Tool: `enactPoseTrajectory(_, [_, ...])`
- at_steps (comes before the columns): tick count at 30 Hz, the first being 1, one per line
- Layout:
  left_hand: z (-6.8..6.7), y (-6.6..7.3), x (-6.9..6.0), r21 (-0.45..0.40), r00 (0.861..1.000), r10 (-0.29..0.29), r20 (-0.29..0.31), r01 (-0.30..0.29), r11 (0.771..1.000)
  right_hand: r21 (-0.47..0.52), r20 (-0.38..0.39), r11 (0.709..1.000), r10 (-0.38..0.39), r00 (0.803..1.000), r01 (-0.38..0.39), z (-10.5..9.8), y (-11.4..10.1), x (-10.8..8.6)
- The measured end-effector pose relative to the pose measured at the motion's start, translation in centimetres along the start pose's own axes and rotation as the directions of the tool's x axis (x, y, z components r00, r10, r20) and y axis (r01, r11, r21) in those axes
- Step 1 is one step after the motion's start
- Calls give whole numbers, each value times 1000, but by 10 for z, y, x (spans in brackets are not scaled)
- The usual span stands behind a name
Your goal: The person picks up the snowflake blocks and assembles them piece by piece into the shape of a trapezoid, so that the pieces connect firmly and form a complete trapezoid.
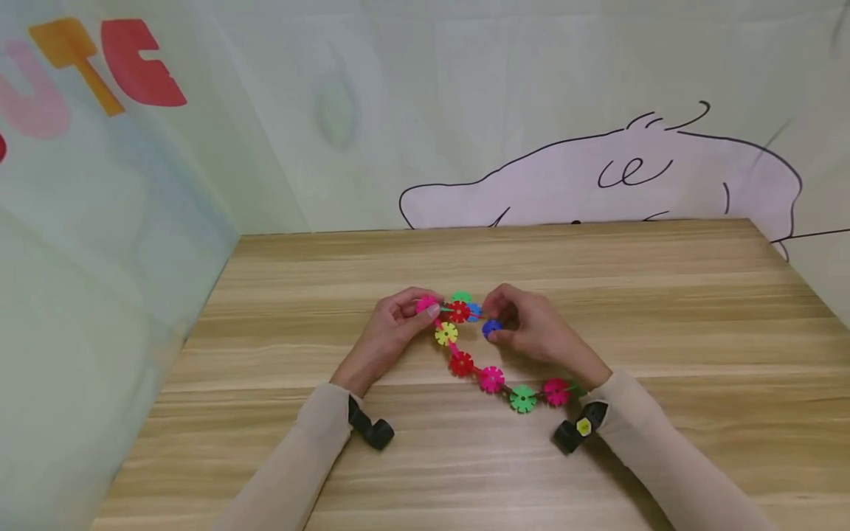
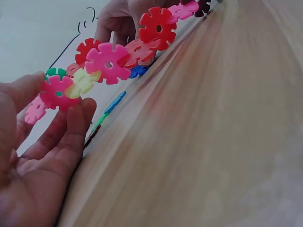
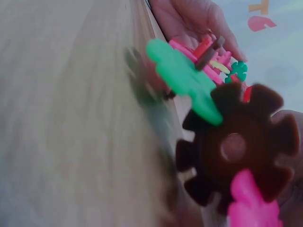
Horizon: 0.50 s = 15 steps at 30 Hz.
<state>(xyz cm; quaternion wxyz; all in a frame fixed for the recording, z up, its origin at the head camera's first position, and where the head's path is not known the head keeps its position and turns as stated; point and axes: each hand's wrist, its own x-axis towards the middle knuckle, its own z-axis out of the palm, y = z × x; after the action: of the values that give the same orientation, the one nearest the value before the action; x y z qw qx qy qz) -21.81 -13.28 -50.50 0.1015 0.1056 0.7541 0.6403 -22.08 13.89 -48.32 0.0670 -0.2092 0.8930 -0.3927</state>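
A chain of flower-shaped plastic interlocking discs, with a yellow disc (image 1: 446, 334) and a green disc (image 1: 523, 399) among pink and red ones, curves between and below the hands. At its upper left, my left hand (image 1: 392, 324) pinches a pink disc (image 1: 426, 304) between thumb and fingers. My right hand (image 1: 531, 321) holds a dark blue disc (image 1: 492, 329) by its edge; whether it is joined to the chain I cannot tell. Close to the right wrist camera, a brown disc (image 3: 208, 156) slots into a green one (image 3: 182, 75).
Between the hands are a red disc (image 1: 458, 312) and a light blue disc (image 1: 473, 313). Several discs, one of them blue (image 2: 115, 102), appear edge-on low over the wooden table (image 1: 265, 442) in the left wrist view. A printed backdrop (image 1: 372, 110) rises behind the table.
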Motion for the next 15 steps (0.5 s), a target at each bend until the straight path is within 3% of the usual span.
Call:
enactPoseTrajectory(10, [0,-1,1,-72,1000,-17,6,17,997,96,-25,994,54,998,-52,-10,3,0])
enactPoseTrajectory(15, [0,-1,1,-64,999,-37,-12,36,997,142,-30,986,91,995,-86,-15,1,0])
